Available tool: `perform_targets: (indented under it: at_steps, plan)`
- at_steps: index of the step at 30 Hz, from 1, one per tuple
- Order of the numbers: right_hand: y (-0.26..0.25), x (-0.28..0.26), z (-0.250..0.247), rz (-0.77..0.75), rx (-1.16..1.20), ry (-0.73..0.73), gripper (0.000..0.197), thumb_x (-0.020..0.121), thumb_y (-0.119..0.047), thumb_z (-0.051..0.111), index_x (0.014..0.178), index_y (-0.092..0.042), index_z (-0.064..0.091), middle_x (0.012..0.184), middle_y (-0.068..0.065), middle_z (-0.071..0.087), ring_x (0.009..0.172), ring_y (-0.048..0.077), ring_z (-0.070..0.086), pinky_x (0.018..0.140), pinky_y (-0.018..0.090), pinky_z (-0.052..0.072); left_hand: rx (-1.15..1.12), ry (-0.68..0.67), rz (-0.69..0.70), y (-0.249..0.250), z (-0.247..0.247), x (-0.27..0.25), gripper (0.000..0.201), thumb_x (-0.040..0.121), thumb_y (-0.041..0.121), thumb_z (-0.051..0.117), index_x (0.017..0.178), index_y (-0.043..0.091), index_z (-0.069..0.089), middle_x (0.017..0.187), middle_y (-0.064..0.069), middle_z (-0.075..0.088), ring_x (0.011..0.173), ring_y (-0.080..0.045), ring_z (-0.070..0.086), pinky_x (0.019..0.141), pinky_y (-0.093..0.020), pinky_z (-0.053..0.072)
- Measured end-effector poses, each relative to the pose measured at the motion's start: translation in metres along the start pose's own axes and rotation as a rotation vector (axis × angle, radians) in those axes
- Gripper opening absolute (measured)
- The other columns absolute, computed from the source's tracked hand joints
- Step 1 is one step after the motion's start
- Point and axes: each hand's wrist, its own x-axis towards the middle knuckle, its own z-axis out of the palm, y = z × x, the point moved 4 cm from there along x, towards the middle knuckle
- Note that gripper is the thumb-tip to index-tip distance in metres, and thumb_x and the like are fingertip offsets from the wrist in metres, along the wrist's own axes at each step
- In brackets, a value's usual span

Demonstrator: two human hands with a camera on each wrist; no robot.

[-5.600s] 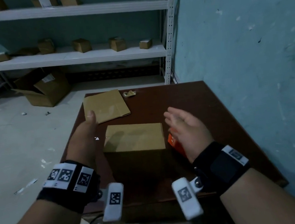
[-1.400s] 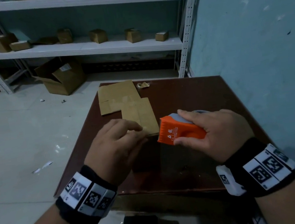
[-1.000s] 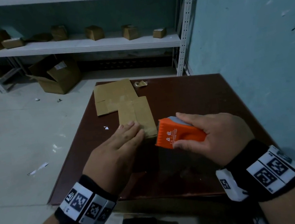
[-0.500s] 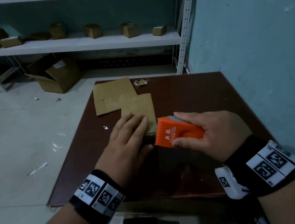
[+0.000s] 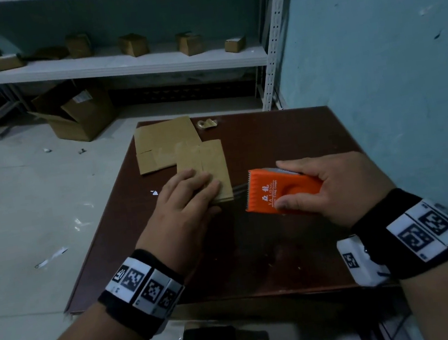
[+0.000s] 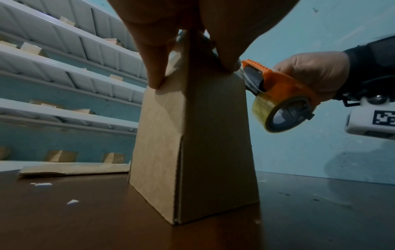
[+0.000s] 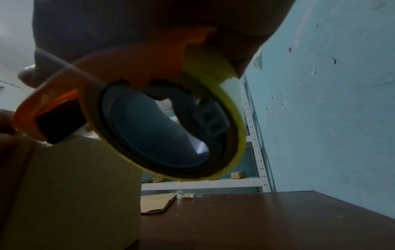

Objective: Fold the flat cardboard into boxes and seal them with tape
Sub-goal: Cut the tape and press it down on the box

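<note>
- A folded cardboard box (image 6: 192, 143) is seen standing upright on the dark brown tabletop (image 5: 284, 138), toward its middle and slightly left.
- The left hand (image 5: 183, 213) is laid on top of the box, its fingers (image 5: 204, 181) stretched flat over the closed top flaps; nothing is clasped by this grip, which only presses down. In the left wrist view the fingertips (image 6: 156, 82) are seen bearing on the near top edge of the box.
- An orange tape dispenser (image 5: 280, 190) is gripped by the right hand (image 5: 334, 186), with the thumb along its near side and the fingers curled over its far side. This grip is closed around the dispenser.
- The toothed front edge of the dispenser is held just beside the right top edge of the box; whether they touch cannot be told.
- A roll of clear, yellowish tape (image 6: 278, 113) is carried in the dispenser, and a short run of tape is seen between the dispenser and the box top.
- A flat piece of cardboard (image 5: 162, 146) is seen lying on the tabletop behind the box, toward the far left corner.
- A crumpled scrap of tape (image 5: 206, 124) is seen near the far edge of the tabletop, just right of the flat cardboard.
- White shelves (image 5: 116, 66) with small cardboard boxes are seen beyond the tabletop, and an open carton (image 5: 77, 115) stands on the floor below them.
- A blue-green wall (image 5: 388, 60) is seen on the right.
</note>
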Motion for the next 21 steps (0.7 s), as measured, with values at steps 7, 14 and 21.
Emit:
perform_targets:
  at_steps: [7, 14, 21]
  plan:
    - [-0.006, -0.002, -0.01, 0.052, -0.004, -0.044, 0.096, 0.061, -0.097, 0.049, 0.144, -0.049, 0.054, 0.138, -0.019, 0.065, 0.119, 0.006, 0.062, 0.107, 0.04, 0.05, 0.006, -0.004, 0.008, 0.0, 0.0, 0.0, 0.043, 0.103, 0.03, 0.054, 0.142, 0.013, 0.062, 0.146, -0.01, 0.058, 0.144, -0.036, 0.043, 0.116, -0.054, 0.039]
    - [-0.02, -0.004, -0.017, 0.123, -0.12, -0.095, 0.092, 0.063, -0.094, 0.054, 0.143, -0.047, 0.056, 0.136, -0.018, 0.065, 0.12, 0.011, 0.061, 0.104, 0.039, 0.05, 0.001, -0.016, -0.016, 0.0, -0.001, 0.0, 0.048, 0.101, 0.037, 0.048, 0.141, 0.014, 0.063, 0.146, -0.009, 0.058, 0.144, -0.034, 0.044, 0.117, -0.05, 0.037]
    - [-0.046, 0.01, -0.003, 0.185, -0.201, -0.142, 0.068, 0.085, -0.077, 0.06, 0.141, -0.037, 0.056, 0.122, -0.006, 0.068, 0.117, 0.021, 0.062, 0.097, 0.042, 0.049, -0.025, 0.011, -0.033, 0.001, 0.001, 0.001, 0.047, 0.1, 0.035, 0.051, 0.14, 0.013, 0.064, 0.144, -0.009, 0.06, 0.142, -0.034, 0.045, 0.117, -0.049, 0.037]
